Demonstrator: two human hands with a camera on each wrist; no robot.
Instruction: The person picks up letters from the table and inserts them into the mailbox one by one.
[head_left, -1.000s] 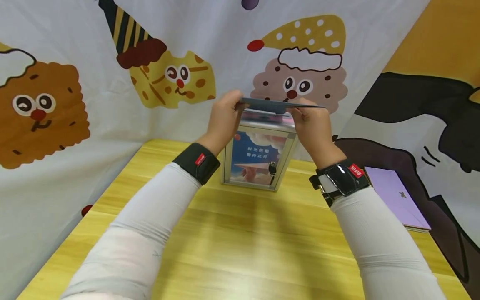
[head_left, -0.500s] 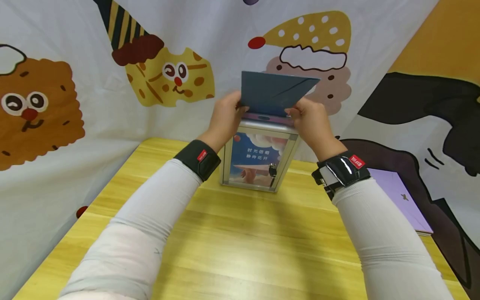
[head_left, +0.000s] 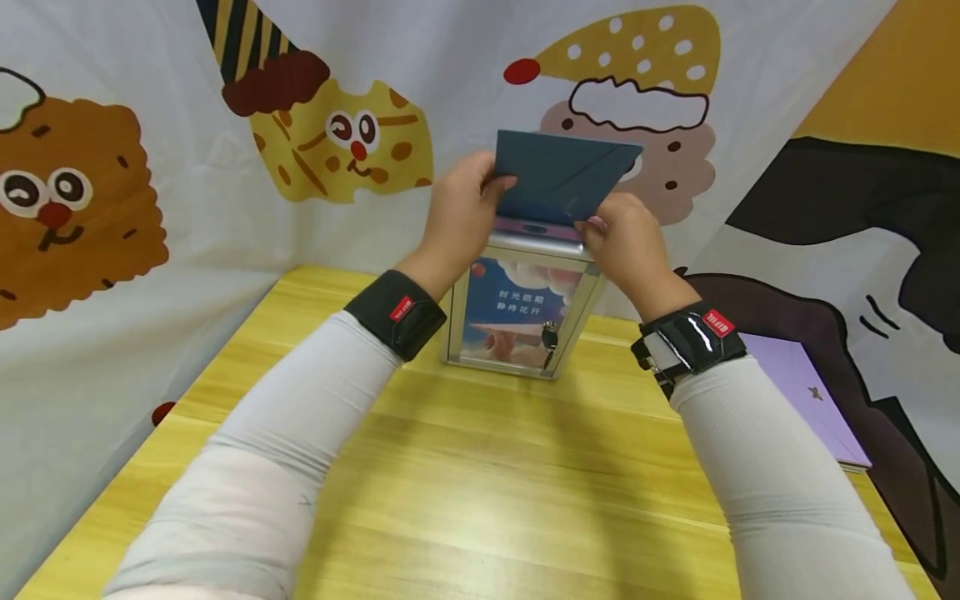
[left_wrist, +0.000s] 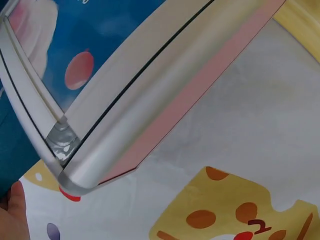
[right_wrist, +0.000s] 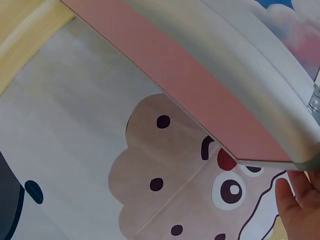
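Note:
A dark blue-grey envelope (head_left: 558, 179) stands upright over the top of a silver-framed letter box (head_left: 517, 312), its lower edge right at the box's lid. My left hand (head_left: 461, 208) pinches the envelope's left edge, thumb on the near face. Lower down, at the right edge, my right hand (head_left: 626, 242) pinches it near the box's top corner. In the left wrist view, part of the envelope (left_wrist: 15, 145) and my left fingers show beside the box corner. Fingers of my right hand (right_wrist: 302, 207) appear under the box's corner in the right wrist view.
The box has a printed front panel and a lock with keys (head_left: 550, 337). A purple envelope (head_left: 802, 396) lies on top of a stack at the table's right edge. A cartoon-printed cloth (head_left: 375, 50) hangs behind the wooden table (head_left: 480, 483).
The envelope has swung from nearly edge-on to upright, its face toward me. My left hand has shifted higher along its left edge, while the right hand stays near the lower right.

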